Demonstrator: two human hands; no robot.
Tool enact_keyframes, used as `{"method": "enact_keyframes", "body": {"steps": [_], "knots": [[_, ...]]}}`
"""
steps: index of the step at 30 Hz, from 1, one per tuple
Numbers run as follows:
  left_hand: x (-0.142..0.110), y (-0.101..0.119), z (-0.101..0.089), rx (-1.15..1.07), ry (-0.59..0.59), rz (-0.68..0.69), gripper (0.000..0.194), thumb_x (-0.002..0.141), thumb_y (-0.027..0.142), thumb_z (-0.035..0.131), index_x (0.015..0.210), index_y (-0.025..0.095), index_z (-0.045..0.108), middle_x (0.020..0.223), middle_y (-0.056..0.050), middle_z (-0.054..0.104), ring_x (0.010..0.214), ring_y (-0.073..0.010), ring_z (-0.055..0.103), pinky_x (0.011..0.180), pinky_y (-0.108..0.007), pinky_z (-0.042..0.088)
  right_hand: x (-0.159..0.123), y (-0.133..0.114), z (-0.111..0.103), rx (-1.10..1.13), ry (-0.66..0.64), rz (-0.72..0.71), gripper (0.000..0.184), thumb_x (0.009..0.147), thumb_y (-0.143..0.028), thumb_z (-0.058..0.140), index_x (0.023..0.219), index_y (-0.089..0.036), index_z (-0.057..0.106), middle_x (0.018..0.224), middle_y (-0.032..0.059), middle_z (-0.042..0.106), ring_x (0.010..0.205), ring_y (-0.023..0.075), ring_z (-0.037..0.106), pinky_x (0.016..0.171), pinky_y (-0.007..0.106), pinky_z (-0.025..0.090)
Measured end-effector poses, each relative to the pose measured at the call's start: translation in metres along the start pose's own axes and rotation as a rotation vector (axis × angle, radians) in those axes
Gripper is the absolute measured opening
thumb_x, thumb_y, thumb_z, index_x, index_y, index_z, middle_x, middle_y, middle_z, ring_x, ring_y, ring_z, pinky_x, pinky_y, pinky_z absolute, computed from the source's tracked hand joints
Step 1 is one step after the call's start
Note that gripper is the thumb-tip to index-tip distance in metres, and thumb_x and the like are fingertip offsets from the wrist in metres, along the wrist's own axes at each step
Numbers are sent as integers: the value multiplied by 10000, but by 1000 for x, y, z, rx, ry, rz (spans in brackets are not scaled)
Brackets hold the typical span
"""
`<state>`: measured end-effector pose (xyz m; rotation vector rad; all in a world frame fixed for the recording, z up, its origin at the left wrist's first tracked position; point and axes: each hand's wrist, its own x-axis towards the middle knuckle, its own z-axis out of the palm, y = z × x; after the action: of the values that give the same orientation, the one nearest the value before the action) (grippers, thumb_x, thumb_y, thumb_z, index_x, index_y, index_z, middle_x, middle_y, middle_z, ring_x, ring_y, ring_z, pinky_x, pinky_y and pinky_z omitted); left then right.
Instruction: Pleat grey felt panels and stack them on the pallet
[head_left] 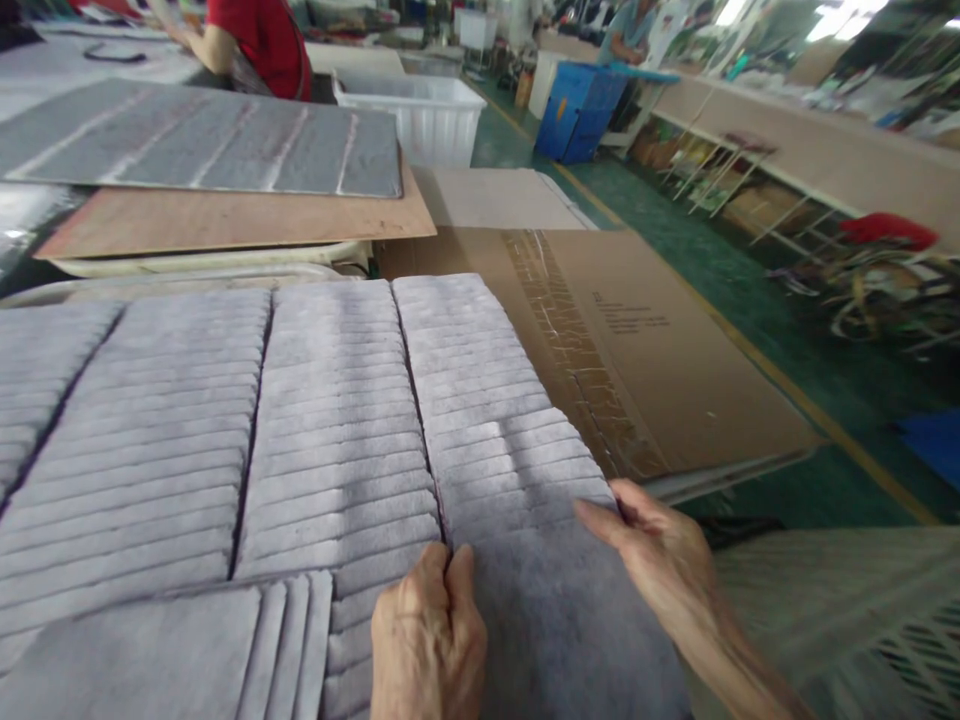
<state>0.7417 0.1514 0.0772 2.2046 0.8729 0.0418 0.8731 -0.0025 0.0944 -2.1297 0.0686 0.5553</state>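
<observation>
Rows of overlapping grey fabric pieces [337, 400] cover the surface in front of me, laid like shingles in several columns. At the near end of the rightmost column lies a grey fabric piece [555, 620], more of it showing than of those behind. My left hand [431, 630] pinches its left edge, thumb and fingers pressed together. My right hand [652, 545] grips the right edge between thumb and fingers. A small fanned stack of grey pieces [150, 650] rests on the columns at lower left.
A cardboard sheet [675, 360] lies beyond the right column. Behind the rows sit a wooden board [240, 222] and a grey board [202, 140]. A white bin [420, 110] and a person in red [262, 45] are farther back. A white crate [847, 610] stands at lower right.
</observation>
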Motion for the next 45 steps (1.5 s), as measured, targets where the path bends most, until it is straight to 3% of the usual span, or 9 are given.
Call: {"method": "enact_keyframes", "body": {"steps": [7, 18, 24, 28, 35, 45], "knots": [[0, -10, 9, 224, 67, 156, 279, 875, 246, 398, 639, 217, 542, 459, 12, 573, 423, -134, 576, 418, -230, 303, 2, 1, 3, -118, 89, -43, 273, 671, -463, 620, 723, -195, 609, 599, -39, 547, 563, 133, 490, 494, 226, 325], [-10, -14, 19, 349, 247, 241, 269, 883, 228, 388, 893, 169, 651, 537, -41, 583, 449, -137, 536, 428, -224, 351, 5, -1, 8, -184, 167, -118, 323, 691, -513, 547, 644, -193, 545, 560, -41, 480, 555, 120, 439, 521, 229, 317], [-10, -19, 24, 388, 261, 278, 256, 870, 217, 407, 920, 153, 649, 523, -43, 577, 441, -146, 540, 418, -227, 352, 7, -4, 10, -166, 125, -71, 318, 686, -506, 533, 656, -190, 540, 557, -42, 450, 550, 117, 413, 504, 226, 303], [-9, -16, 24, 417, 249, 249, 235, 858, 208, 418, 906, 166, 643, 518, -38, 587, 426, -150, 540, 407, -226, 330, 8, -4, 9, -185, 128, -50, 321, 676, -506, 530, 617, -191, 511, 531, -51, 389, 531, 106, 362, 498, 228, 289], [-4, -1, 17, 396, 212, 174, 211, 845, 187, 420, 733, 195, 599, 437, -4, 519, 368, -142, 499, 375, -233, 267, 9, -4, 7, -184, 116, -2, 323, 663, -515, 546, 657, -192, 554, 569, -31, 494, 558, 132, 441, 516, 242, 322], [-6, 2, 19, 397, 233, 126, 233, 871, 225, 427, 684, 221, 567, 424, 17, 551, 369, -159, 528, 401, -276, 266, 9, -3, 7, -172, 147, -94, 307, 660, -495, 578, 661, -188, 592, 535, -42, 505, 513, 125, 460, 459, 221, 310]]}}
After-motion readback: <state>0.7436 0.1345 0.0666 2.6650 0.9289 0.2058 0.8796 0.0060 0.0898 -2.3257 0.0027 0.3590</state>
